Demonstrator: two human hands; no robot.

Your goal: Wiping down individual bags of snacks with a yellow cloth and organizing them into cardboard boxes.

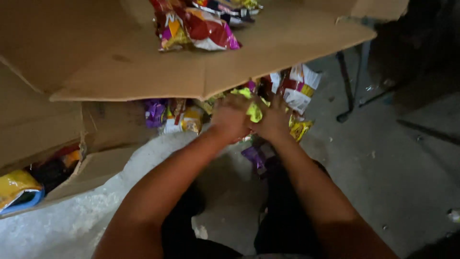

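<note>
Under the cardboard flap (206,72), both hands meet on a yellow-green snack packet (254,111): left hand (230,117) and right hand (273,120) flank it, fingers curled shut on it, equally near, among other packets on the floor (393,168)

- One view only, from the person's head, tilted steeply down and forward along both forearms.
- It sits close: the arms fill the lower middle, and the left hand (230,117) and right hand (274,120) meet near the centre.
- A cardboard flap (143,67) spans the top; the floor (383,158) runs down the right side.
- No second view shares this scene.
</note>
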